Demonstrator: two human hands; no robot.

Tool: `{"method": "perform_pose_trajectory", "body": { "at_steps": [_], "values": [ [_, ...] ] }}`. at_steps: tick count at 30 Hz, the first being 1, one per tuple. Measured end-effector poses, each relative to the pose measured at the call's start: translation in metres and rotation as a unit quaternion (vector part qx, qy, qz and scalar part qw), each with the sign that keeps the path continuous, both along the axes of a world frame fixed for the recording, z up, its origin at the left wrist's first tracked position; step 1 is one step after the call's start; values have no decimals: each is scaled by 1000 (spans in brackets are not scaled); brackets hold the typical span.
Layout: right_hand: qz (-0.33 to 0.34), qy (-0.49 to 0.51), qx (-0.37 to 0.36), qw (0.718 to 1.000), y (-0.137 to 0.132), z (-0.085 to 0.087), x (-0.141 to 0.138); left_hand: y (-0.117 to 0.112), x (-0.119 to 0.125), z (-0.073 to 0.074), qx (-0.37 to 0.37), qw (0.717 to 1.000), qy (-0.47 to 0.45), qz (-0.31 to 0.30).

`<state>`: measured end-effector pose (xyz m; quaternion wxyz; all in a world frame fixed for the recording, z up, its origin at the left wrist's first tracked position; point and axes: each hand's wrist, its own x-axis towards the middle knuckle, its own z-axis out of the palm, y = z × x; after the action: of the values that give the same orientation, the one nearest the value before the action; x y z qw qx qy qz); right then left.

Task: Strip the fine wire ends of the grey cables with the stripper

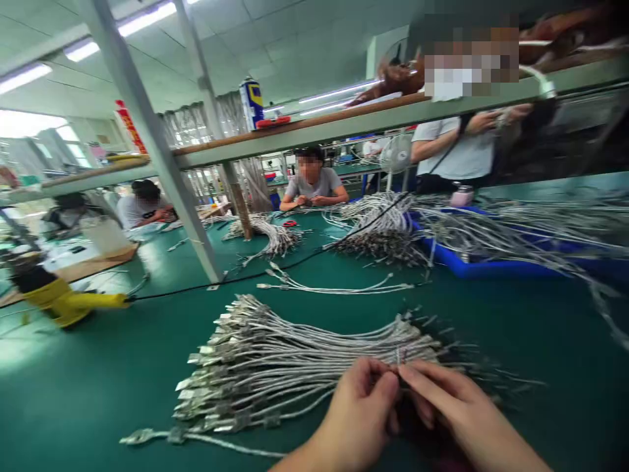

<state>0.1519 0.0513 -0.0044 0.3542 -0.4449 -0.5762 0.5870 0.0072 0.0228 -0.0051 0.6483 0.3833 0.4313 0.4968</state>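
A large bundle of grey braided cables (pixel 295 367) with metal connector ends lies across the green mat (pixel 98 393) in front of me. My left hand (pixel 361 406) and my right hand (pixel 442 406) meet at the bundle's right end. Their fingertips pinch thin strands there, probably one cable's end. The dark, frayed wire ends of the bundle (pixel 457 354) spread out to the right. The held strand is mostly hidden by my fingers.
More cable bundles (pixel 378 229) and a few loose cables (pixel 334 285) lie farther along the bench. A blue crate (pixel 466 262) holds cables at right. A yellow-handled tool (pixel 69 301) trails a black cord at left. Several co-workers sit beyond a metal shelf post (pixel 152 137).
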Motion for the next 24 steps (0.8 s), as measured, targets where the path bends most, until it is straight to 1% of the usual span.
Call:
{"method": "perform_pose_trajectory", "body": {
  "at_steps": [2,7,9,14,18,21,24],
  "values": [
    [-15,12,-11,1000,1,4,2,-3,-2,0,2,1000,13,-9],
    [-43,62,-33,997,-1,11,-5,-10,-1,7,37,998,48,13],
    [-38,80,-39,995,-3,13,-5,-10,0,8,44,997,69,14],
    [-11,90,-29,995,-3,18,-3,-10,3,8,9,996,87,-4],
    [0,109,-13,994,-2,16,-2,-12,4,14,14,996,84,20],
    [-31,130,-25,991,0,15,-1,-12,4,17,13,996,79,29],
    [-58,133,-32,989,0,15,0,-13,3,17,4,997,75,36]
  ]
}}
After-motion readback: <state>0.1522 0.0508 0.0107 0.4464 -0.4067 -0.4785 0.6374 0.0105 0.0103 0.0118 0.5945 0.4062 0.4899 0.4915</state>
